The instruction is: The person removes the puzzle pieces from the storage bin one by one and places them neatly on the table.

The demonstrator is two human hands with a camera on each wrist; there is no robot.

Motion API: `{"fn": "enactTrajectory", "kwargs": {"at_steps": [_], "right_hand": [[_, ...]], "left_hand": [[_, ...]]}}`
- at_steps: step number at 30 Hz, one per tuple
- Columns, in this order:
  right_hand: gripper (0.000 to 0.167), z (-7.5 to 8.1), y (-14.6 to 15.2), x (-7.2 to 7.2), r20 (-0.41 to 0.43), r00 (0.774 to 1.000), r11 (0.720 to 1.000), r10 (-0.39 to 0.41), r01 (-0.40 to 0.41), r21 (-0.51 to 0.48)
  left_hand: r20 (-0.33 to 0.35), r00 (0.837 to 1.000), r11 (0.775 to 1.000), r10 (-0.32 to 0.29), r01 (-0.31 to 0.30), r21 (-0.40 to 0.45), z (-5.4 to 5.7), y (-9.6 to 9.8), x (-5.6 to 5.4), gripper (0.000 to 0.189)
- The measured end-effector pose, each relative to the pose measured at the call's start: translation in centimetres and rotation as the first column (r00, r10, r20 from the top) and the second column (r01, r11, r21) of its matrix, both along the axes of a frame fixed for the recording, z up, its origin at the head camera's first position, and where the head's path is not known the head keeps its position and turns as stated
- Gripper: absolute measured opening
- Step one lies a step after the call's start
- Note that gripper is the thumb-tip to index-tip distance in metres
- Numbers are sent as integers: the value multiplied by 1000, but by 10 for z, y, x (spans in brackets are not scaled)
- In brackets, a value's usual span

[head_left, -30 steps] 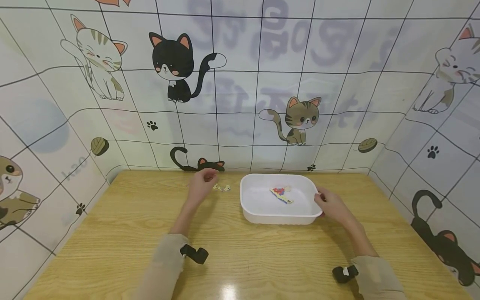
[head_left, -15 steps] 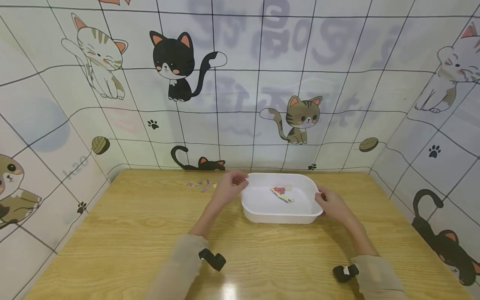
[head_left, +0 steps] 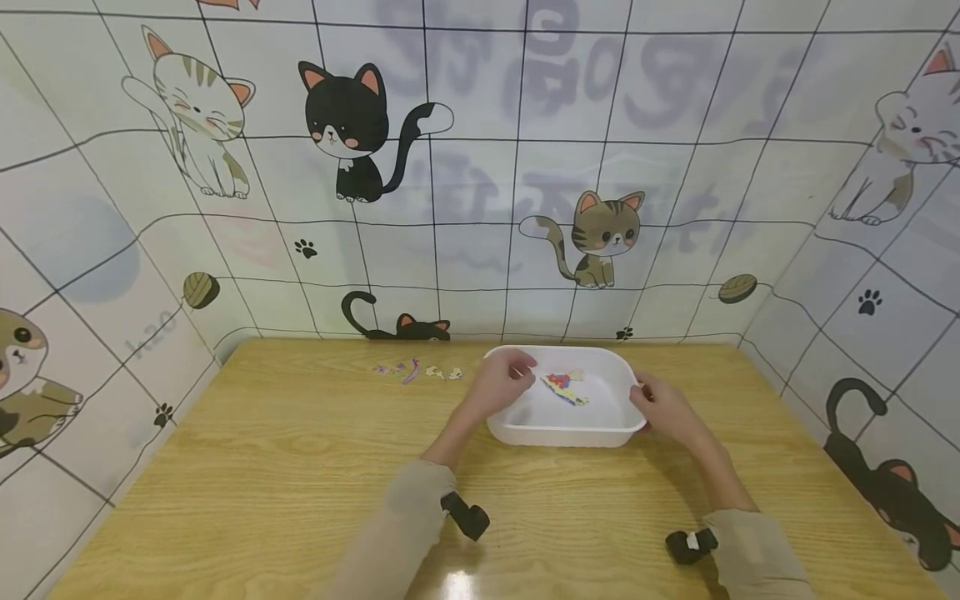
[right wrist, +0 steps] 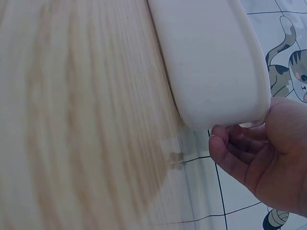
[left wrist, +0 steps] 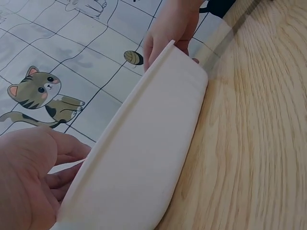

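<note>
The left hand [head_left: 504, 383] hangs over the nine o'clock rim of a white plastic tray [head_left: 558, 437], fingers bent and drawn close together; we cannot tell whether they pinch anything. The right hand [head_left: 666, 408] grips the tray's rim at three o'clock, and its wrist view shows the fingers curled beneath the lip. The tray sits on the wood-grain counter [head_left: 300, 450], well up toward twelve o'clock and a little right of centre. Inside it lie some flat, colourful cutouts [head_left: 561, 388], red, blue and yellow, around the middle. More small pieces lie in a row on the counter beyond the tray's nine o'clock side: a purple strip [head_left: 411, 372], a yellow cutout [head_left: 434, 372] and a paler one [head_left: 455, 374] among them. We would judge these cutouts very light and thin, perhaps easily bent, so a gentle fingertip pinch at an edge suits them. The tray looks light, stiff and smooth, best steadied by its rim, as here. As for pose, the left forearm slants up toward one o'clock with the wrist above the rim, while the right forearm points toward eleven, its hand low beside the tray.
</note>
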State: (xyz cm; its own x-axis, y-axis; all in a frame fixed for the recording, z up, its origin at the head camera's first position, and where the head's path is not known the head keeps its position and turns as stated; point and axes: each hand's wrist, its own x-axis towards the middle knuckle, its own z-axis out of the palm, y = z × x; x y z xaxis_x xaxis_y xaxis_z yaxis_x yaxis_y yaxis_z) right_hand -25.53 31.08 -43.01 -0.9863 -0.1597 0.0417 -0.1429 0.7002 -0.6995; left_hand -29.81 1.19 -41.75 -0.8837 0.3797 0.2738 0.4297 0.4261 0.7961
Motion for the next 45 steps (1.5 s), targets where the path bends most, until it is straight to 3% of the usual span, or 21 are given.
{"fn": "enactTrajectory", "kwargs": {"at_steps": [10, 16, 20, 25, 29, 31, 38, 45], "right_hand": [[48, 0, 2, 0, -12, 1000, 1000, 5, -5, -5], [47, 0, 1, -1, -18, 1000, 1000, 12, -12, -11], [48, 0, 1, -1, -18, 1000, 1000, 10, -10, -12], [47, -1, 2, -1, -18, 1000, 1000, 11, -11, -17], [46, -2, 3, -2, -27, 1000, 1000, 14, -14, -13], [46, -2, 3, -2, -29, 999, 1000, 14, -14, -10], [47, -1, 2, -1, -31, 999, 1000, 12, -12, -6], [46, -3, 2, -1, -34, 999, 1000, 12, -13, -15]], "left_hand": [[78, 996, 994, -36, 44, -98, -1, 29, -6, 26], [142, 988, 987, -61, 81, -142, -11, 40, -14, 32], [121, 990, 977, -72, 94, -189, -18, 46, -22, 39], [95, 990, 954, -100, 123, -274, -21, 52, -30, 49], [76, 986, 912, -150, 168, -375, -23, 54, -29, 51], [66, 986, 901, -153, 167, -400, -23, 54, -27, 51], [42, 995, 929, -88, 97, -357, -20, 53, -23, 31], [55, 996, 922, -75, 90, -377, -21, 50, -23, 17]]}}
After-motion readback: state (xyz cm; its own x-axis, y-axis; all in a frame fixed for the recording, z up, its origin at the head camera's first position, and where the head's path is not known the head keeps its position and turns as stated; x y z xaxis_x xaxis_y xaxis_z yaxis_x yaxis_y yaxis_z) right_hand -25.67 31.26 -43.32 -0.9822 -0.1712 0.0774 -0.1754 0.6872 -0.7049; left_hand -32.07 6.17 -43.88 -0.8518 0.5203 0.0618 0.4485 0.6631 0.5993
